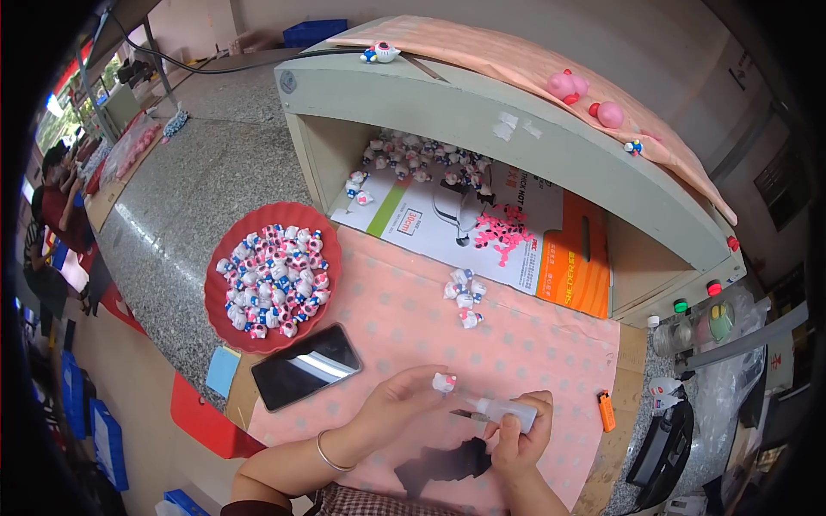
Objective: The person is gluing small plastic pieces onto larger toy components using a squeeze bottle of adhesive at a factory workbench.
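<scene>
My left hand (397,406) pinches a small white figurine (444,383) with a pink mark on it between its fingertips. A translucent white squeeze bottle (509,414) with a narrow tip is gripped in my right hand (527,440), and its tip points left toward the figurine. A thin dark pointed piece (468,414) shows beside the tip; its kind is unclear. Beneath my hands lies a black cloth (443,469). Several similar figurines (465,292) stand on the pink dotted table cover (387,292) just beyond.
A red scalloped bowl (335,249) full of figurines stands at left, beside a black phone (307,368) and blue notepad (224,370). Ahead, a pale wooden shelf box (465,107) shelters more figurines and pink pieces (503,232). An orange lighter (607,411) lies at right, near bottles (680,331).
</scene>
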Available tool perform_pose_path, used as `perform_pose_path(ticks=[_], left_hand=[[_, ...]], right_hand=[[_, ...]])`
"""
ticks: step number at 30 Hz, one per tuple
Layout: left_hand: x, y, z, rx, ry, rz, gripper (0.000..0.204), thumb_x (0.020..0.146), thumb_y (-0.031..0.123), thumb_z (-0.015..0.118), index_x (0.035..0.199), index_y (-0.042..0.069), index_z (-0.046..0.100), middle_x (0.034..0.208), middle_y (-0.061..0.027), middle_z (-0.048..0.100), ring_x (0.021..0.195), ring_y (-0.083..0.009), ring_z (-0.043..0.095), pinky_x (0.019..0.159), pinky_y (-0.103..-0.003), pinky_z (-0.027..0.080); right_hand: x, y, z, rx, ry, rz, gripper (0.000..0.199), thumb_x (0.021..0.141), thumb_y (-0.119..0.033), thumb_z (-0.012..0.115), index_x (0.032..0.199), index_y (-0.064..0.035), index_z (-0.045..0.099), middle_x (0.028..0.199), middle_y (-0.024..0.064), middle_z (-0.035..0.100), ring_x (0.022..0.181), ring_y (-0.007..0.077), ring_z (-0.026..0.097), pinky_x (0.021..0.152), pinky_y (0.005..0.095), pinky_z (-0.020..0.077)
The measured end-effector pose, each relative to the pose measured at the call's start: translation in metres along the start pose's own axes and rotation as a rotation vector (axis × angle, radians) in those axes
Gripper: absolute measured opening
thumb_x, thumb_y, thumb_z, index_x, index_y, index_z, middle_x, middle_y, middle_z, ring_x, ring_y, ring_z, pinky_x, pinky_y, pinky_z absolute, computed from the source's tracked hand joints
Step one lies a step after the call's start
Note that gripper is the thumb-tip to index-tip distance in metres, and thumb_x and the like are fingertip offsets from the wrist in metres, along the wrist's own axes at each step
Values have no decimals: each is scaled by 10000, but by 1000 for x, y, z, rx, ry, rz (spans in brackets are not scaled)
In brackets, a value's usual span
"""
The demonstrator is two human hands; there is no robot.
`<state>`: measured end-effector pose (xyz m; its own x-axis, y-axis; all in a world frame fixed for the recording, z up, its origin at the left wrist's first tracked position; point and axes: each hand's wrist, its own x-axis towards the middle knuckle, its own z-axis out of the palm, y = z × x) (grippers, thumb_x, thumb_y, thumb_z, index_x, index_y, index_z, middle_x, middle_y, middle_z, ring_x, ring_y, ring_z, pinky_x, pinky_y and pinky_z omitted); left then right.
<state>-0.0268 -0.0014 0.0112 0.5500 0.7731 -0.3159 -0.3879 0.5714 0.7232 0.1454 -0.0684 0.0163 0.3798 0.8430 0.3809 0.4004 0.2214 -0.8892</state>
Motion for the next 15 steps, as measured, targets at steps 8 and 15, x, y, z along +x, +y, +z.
perform_pose_path(ticks=[8, 15], left_hand=[[-10, -1, -3, 101, -6, 25, 328, 819, 36, 533, 1142, 40, 479, 1059, -65, 551, 984, -152, 531, 853, -278, 439], [-18, 1, -3, 113, -18, 39, 330, 817, 53, 546, 1141, 44, 483, 1060, -58, 550, 979, -142, 528, 849, -276, 444]], right_hand=[[-9, 3, 0, 2, -108, -155, 231, 852, -164, 449, 887, 42, 349, 857, 104, 319, 471, 119, 463, 372, 212, 403], [-11, -3, 4, -25, -110, -186, 207, 844, -137, 441, 890, 43, 350, 856, 107, 320, 472, 120, 462, 372, 211, 403]])
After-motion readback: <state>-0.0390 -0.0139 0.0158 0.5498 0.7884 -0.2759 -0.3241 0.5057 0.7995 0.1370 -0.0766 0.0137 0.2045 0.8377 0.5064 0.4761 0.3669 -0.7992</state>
